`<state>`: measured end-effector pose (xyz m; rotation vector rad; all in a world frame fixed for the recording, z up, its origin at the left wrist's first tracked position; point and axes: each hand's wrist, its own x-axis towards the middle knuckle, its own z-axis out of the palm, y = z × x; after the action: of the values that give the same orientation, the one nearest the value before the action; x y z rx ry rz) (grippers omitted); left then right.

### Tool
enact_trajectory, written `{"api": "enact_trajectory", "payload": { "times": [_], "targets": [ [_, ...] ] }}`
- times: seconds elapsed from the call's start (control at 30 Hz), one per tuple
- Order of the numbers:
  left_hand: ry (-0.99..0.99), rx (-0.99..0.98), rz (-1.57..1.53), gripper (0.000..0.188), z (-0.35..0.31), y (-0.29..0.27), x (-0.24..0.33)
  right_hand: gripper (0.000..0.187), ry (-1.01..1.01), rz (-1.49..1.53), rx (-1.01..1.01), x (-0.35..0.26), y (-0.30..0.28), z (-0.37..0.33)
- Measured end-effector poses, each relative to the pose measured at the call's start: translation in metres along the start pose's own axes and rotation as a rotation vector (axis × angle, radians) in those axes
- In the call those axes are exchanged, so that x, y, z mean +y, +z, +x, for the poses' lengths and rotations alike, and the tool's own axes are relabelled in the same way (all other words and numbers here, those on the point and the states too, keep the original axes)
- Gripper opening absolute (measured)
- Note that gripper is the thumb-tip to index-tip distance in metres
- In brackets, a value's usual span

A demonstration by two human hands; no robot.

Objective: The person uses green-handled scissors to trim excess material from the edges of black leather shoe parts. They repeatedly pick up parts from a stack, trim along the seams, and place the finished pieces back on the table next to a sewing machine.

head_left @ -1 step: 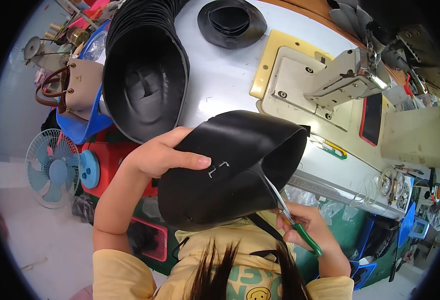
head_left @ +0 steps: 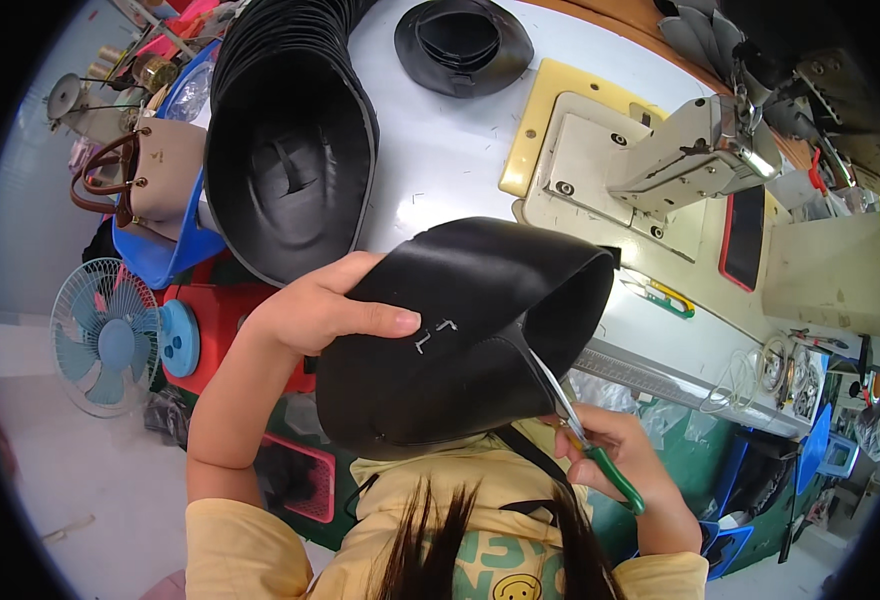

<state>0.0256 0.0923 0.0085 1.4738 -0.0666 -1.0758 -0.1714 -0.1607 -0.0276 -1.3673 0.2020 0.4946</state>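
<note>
Head view, clock dial centred on the picture's middle.

Item: black shell (head_left: 450, 375), one, smooth and curved, at the centre of the dial; raised in front of the person's body, opening turned toward 3 o'clock; pale corner-shaped marks on its outer face.

Left hand (head_left: 322, 312), at 9 o'clock: grasping the black shell, thumb flat on the outer face just beside the marks; remaining fingers hidden behind it.

Right hand (head_left: 625, 445), at 4 o'clock: fingers clenched about the green handle of the scissors (head_left: 612, 478); blades pointing toward 11 o'clock, at the rim of the shell's opening. Whether metal touches rim: cannot tell.

Tabletop (head_left: 425, 185), white: stack of black shells (head_left: 352, 170), nested, between 10 and 11 o'clock; smaller black piece (head_left: 420, 50), at 12; sewing machine (head_left: 675, 155), at 2; red-edged phone (head_left: 743, 240), between 2 and 3.

Beyond the tabletop: beige handbag (head_left: 170, 165), at 10 o'clock; blue fan (head_left: 115, 342), at 9; pink basket (head_left: 326, 488), at 7.
</note>
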Motion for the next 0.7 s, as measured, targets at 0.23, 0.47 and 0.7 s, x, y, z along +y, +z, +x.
{"api": "enact_trajectory", "payload": {
  "times": [0.23,0.47,0.7],
  "targets": [
    [0.075,-0.056,0.072,0.044,-0.003,0.0035,0.0067,0.047,-0.021,-0.193,0.099,-0.0113,0.0019,0.002],
    [0.091,-0.063,0.138,0.043,-0.0027,0.0016,0.007,0.058,-0.042,-0.198,0.113,-0.0038,0.0035,0.0023],
    [0.118,-0.109,0.109,0.045,-0.0016,0.002,0.0104,0.057,0.024,-0.116,0.137,-0.0094,0.0092,0.0008]
  ]
}}
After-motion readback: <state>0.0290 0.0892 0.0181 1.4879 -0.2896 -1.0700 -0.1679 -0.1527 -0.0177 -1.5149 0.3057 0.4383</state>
